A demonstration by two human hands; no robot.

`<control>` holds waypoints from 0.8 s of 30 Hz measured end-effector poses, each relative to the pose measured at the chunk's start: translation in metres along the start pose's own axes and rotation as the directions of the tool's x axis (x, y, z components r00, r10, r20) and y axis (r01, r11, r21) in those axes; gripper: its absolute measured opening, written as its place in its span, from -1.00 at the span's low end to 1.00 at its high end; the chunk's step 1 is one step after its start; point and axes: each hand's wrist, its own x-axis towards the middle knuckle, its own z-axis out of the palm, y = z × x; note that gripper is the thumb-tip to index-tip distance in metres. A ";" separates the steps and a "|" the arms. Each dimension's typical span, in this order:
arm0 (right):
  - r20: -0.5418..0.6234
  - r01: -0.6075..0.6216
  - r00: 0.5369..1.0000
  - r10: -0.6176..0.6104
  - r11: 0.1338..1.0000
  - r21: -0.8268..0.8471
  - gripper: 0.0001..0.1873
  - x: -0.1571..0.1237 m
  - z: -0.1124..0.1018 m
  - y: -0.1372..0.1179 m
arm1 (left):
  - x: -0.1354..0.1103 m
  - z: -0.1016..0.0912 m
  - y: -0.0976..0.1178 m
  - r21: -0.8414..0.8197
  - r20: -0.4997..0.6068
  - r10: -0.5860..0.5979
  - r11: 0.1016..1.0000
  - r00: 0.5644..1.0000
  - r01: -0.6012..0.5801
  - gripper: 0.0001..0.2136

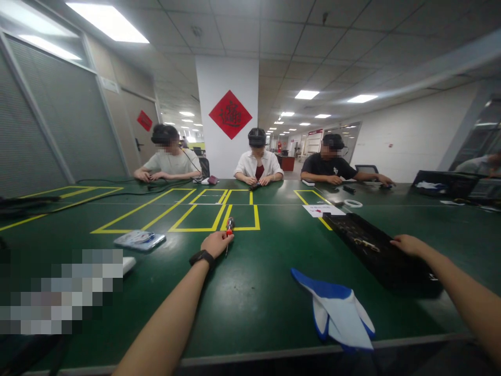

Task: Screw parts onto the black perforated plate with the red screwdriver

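My left hand (217, 244) is closed around a small screwdriver (229, 228) with a red collar and a thin metal shaft. The shaft points down toward me, and the handle's far end sticks out beyond my fingers. On the right, my right hand (410, 245) is at the side rim of a long black tray (385, 263), its fingers bent over the edge and partly hidden. Small metal pieces (364, 242) lie in the tray. Between my forearms, near the table's front edge, rests a blue and white glove (340, 308).
Yellow tape (213, 228) marks rectangles on the green table (258, 292). A shiny flat packet (140, 240) lies left of my left hand. A paper sheet (323, 210) touches the tray's far end; a white ring (353, 203) lies beyond. Three people with headsets sit across the table.
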 end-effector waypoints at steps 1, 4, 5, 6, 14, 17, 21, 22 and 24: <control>0.061 0.006 0.998 -0.007 1.000 0.015 -0.76 0.000 -0.003 -0.001 | 0.000 0.000 0.002 0.024 -0.001 -0.012 1.000 1.000 0.012 -0.56; 0.180 0.032 0.983 -0.039 0.998 0.046 -0.75 0.002 -0.019 -0.014 | 0.000 -0.001 0.008 0.084 0.001 -0.036 0.996 0.999 0.036 -0.60; 0.185 0.044 0.981 -0.053 0.998 0.050 -0.73 0.003 -0.026 -0.023 | 0.000 -0.001 0.010 0.096 0.002 -0.043 0.994 0.999 0.043 -0.62; 0.189 0.061 0.979 -0.071 0.997 0.056 -0.72 0.004 -0.034 -0.034 | 0.000 -0.002 0.012 0.103 0.006 -0.050 0.994 0.999 0.049 -0.63; 0.141 0.305 0.935 -0.327 0.940 0.154 -0.65 -0.002 -0.047 -0.220 | -0.003 -0.007 0.017 0.117 0.033 -0.034 0.993 0.999 0.030 -0.63; 0.131 0.343 0.919 -0.372 0.918 0.199 -0.68 -0.019 -0.018 -0.296 | -0.004 -0.007 0.016 0.130 0.035 -0.037 0.991 0.999 0.032 -0.61; 0.116 0.291 0.939 -0.323 0.928 0.233 -0.68 -0.045 0.018 -0.355 | -0.002 -0.004 0.012 0.132 0.036 -0.040 0.991 0.999 0.035 -0.57; 0.112 0.271 0.946 -0.304 0.932 0.240 -0.67 -0.050 0.023 -0.361 | -0.001 -0.003 0.011 0.130 0.035 -0.041 0.991 0.999 0.036 -0.57; 0.112 0.237 0.956 -0.272 0.937 0.255 -0.66 -0.057 0.031 -0.367 | 0.001 -0.002 0.009 0.129 0.030 -0.043 0.991 0.999 0.039 -0.57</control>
